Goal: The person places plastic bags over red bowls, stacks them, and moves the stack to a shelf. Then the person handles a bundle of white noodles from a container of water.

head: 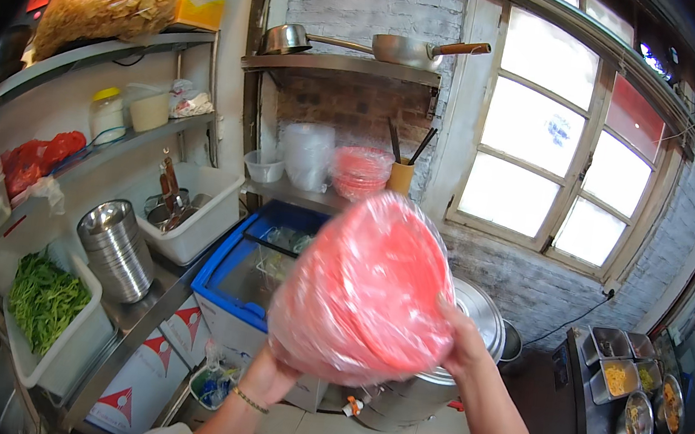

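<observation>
A large stack of red plastic bowls (373,271), wrapped in shiny clear plastic film, is held up in front of me. My left hand (282,367) supports it from below on the left; the fingers are mostly hidden behind the wrap. At its right side my right hand (465,340) grips the edge, thumb on the film. The bundle is slightly blurred. Behind it a smaller wrapped stack of red bowls (362,170) stands on the lower wall shelf, beside clear plastic containers (307,156) and a chopstick holder (400,177).
Below the bundle are a blue-rimmed chest freezer (219,267) and a large lidded steel pot (409,407). At left are stacked metal cups (115,251), a tub of leafy greens (48,302) and a utensil tub (219,212). Food pans (615,379) sit on the right counter.
</observation>
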Demonstrator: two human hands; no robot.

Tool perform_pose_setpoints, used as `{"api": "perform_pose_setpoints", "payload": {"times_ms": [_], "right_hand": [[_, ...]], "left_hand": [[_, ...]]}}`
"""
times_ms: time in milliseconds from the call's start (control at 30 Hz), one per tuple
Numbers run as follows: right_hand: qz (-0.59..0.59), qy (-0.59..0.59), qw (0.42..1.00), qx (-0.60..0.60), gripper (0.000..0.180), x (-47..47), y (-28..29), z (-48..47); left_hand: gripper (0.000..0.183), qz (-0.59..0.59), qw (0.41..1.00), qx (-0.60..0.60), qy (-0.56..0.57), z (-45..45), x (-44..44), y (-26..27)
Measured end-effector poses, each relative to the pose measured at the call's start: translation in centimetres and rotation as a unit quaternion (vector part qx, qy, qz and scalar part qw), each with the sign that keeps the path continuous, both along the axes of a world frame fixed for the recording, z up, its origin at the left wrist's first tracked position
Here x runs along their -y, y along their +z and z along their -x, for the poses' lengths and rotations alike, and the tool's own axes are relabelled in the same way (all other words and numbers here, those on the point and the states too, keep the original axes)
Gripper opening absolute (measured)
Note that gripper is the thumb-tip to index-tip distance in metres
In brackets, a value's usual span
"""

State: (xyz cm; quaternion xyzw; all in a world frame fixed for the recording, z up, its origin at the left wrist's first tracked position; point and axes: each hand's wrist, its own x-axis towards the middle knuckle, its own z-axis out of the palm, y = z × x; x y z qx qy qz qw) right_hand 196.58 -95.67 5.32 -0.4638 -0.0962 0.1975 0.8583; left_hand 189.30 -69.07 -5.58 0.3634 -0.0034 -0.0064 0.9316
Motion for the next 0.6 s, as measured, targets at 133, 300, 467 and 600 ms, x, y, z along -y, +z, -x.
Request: {"api": "perform_pose_setpoints", "payload": {"times_ms": [133, 300, 467, 600], "right_hand": [[-0.009, 0.004, 0.997, 0.071, 0.049, -4.8, 4.5, -9.1], [0.034, -0.006, 0.986, 0.162, 0.054, -11.0, 9.9, -22.8], [0.086, -0.047, 0.982, 0.160, 0.065, -14.9, 13.9, -34.7], [0.101, -0.109, 0.973, 0.179, 0.062, -16.6, 13.8, -41.2]], "left_hand": [[0.045, -0.036, 0.995, 0.057, 0.072, -10.7, -4.3, 4.3], [0.046, -0.067, 0.987, 0.104, 0.106, -25.0, -8.7, 11.4], [0.042, -0.121, 0.985, 0.087, 0.084, -40.0, -12.8, 15.5], [0.034, -0.208, 0.973, 0.052, 0.082, -47.4, -13.0, 16.4]]}}
